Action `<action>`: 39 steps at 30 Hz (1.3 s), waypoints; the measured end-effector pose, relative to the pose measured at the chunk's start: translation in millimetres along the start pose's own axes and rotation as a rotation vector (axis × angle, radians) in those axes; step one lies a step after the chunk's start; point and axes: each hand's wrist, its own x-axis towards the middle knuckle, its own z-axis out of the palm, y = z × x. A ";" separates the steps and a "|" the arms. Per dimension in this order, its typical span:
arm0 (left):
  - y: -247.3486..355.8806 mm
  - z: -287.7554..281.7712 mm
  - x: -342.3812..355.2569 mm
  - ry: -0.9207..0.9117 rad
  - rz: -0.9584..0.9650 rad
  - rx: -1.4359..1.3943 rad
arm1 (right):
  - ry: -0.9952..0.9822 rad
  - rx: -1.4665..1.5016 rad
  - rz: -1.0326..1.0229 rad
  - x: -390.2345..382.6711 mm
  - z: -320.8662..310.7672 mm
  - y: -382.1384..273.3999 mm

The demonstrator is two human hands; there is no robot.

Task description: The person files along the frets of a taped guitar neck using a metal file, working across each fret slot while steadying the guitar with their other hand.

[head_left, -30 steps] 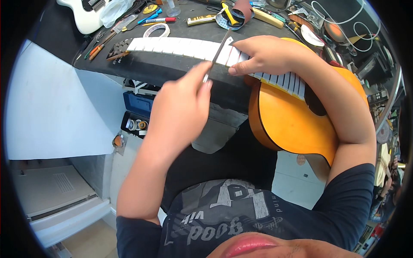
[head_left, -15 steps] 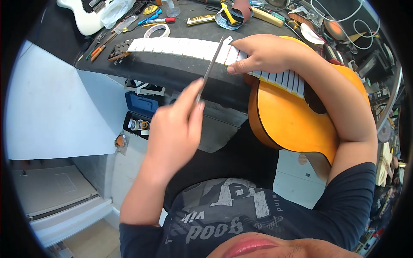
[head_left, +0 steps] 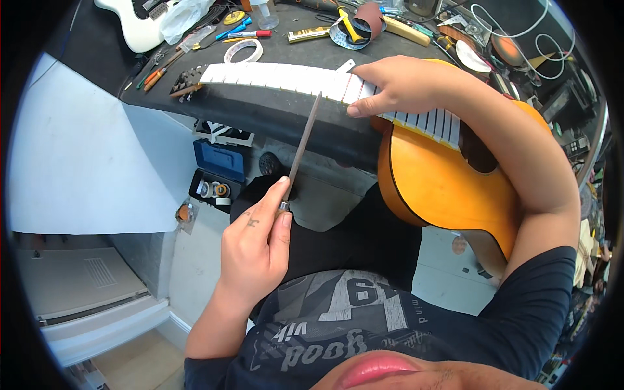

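My left hand [head_left: 257, 240] grips a slim metal file [head_left: 303, 151] by its handle end, index finger along it. The file's tip points up to the near edge of a guitar neck [head_left: 279, 75], whose fretboard is covered in white tape between the frets. Over the neck near the body lies my right hand [head_left: 396, 84], its thumb pressed on the near edge and its fingertips mostly hidden. A pale strip end with a hole [head_left: 346, 65] juts out beside it. Under my right arm rests the orange-yellow guitar body [head_left: 442, 185]; the headstock [head_left: 186, 84] lies at far left.
On the dark bench [head_left: 305, 55] lie a tape roll [head_left: 243, 51], a red-capped marker [head_left: 253, 34], screwdrivers [head_left: 159, 73] and a white guitar body [head_left: 133, 29]. Tools and cables crowd the right. Below stands an open blue-lidded toolbox [head_left: 218, 166] with tape rolls.
My left hand has drawn the file back toward me and down, so its tip has come off the top of the fretboard to the near edge. My right hand stays on the neck.
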 end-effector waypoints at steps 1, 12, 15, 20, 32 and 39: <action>0.0 0.0 1.2 -0.016 -0.013 -0.025 | -0.037 -0.011 0.034 -2.7 -2.0 -3.7; 9.4 29.4 100.3 -0.064 -0.213 -0.219 | 0.110 -0.009 -0.101 -1.4 9.7 7.1; 16.3 26.3 106.3 -0.092 -0.242 -0.160 | 0.111 0.011 -0.066 -3.5 9.2 2.6; 13.0 4.6 27.8 -0.102 -0.118 0.009 | 0.092 -0.043 0.010 -0.5 14.4 -0.5; 17.6 9.4 54.6 -0.150 -0.105 0.035 | 0.139 -0.016 -0.036 -3.3 21.0 14.5; 21.5 15.2 95.8 -0.118 -0.095 0.049 | 0.111 -0.060 -0.012 1.0 13.6 6.9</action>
